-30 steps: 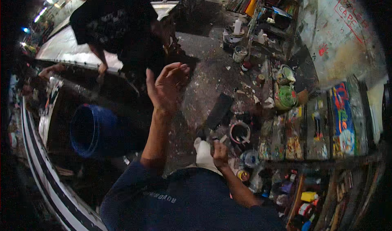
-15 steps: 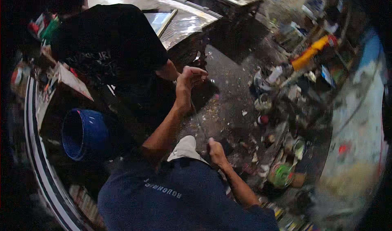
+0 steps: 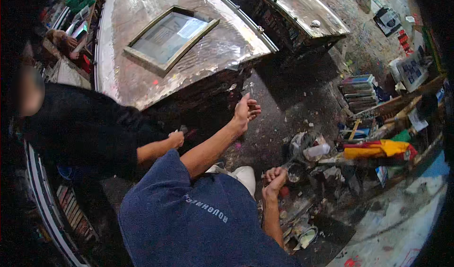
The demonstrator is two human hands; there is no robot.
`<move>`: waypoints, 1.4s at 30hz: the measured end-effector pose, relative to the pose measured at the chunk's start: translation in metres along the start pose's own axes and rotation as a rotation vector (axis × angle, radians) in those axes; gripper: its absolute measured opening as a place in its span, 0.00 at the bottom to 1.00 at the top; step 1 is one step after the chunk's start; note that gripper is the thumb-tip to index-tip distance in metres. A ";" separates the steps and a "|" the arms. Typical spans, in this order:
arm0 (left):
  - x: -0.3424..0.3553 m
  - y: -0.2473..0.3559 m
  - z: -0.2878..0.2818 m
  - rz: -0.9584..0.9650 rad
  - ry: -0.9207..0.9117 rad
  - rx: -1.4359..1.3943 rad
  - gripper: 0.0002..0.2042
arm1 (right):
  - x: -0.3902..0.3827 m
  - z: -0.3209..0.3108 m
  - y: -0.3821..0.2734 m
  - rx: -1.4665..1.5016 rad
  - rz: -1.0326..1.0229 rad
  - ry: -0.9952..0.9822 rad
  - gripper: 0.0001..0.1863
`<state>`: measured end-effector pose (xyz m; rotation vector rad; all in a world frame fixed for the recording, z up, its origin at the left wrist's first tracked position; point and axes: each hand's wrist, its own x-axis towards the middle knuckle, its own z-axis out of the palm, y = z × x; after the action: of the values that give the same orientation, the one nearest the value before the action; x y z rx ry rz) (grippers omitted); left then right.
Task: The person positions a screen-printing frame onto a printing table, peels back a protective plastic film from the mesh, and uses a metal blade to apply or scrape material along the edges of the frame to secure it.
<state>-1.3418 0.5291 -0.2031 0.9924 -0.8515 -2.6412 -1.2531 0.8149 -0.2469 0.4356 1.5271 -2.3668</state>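
Note:
My left hand point(image 3: 246, 113) reaches out over the dark floor near the corner of a long paint-streaked table point(image 3: 227, 45), fingers loosely apart and nothing seen in it. My right hand point(image 3: 274, 179) is held closer to my body, its fingers curled in. Something thin and greyish may show at its fingertips, but I cannot make it out against the clutter behind. A wood-framed screen point(image 3: 193, 44) lies flat on the table, beyond my left hand.
A co-worker in a black shirt point(image 3: 85, 130) stands close at left, one hand point(image 3: 176, 139) near my left forearm. Stacked cases point(image 3: 358, 90), a yellow-and-red cloth point(image 3: 378, 149) and a clear plastic container point(image 3: 316, 150) crowd the right. Another bench point(image 3: 302, 7) stands at the back.
The view has swung, showing more of the table and the framed screen. My right hand has risen and its fingers curl. The co-worker appears farther left, and the blue bucket is mostly hidden.

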 end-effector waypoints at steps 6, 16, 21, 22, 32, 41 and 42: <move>0.143 0.017 0.082 -0.182 -0.061 -0.155 0.53 | 0.163 0.037 -0.011 -0.483 0.127 -0.334 0.18; 0.343 0.089 0.234 0.058 -0.152 -0.340 0.57 | 0.493 0.088 -0.148 -0.349 -0.083 -0.699 0.26; 0.406 0.123 0.251 0.185 -0.049 -0.539 0.54 | 0.621 0.152 -0.199 -1.239 -0.253 -0.910 0.27; 0.418 0.130 0.248 0.244 -0.016 -0.564 0.53 | 0.644 0.168 -0.203 -1.048 -0.141 -0.887 0.27; 0.594 0.196 0.247 0.479 0.030 -0.667 0.45 | 0.801 0.348 -0.212 -1.572 -0.349 -1.154 0.31; 0.634 0.218 0.178 0.910 1.197 -0.147 0.16 | 0.909 0.479 -0.213 -1.717 -0.252 -1.449 0.28; 0.626 0.223 0.156 0.905 1.495 0.143 0.12 | 0.919 0.496 -0.208 -1.684 -0.327 -1.571 0.28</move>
<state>-1.9220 0.1876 -0.3183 1.6128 -0.7221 -0.6872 -2.2214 0.3717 -0.2504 -1.5677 1.7509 -0.2195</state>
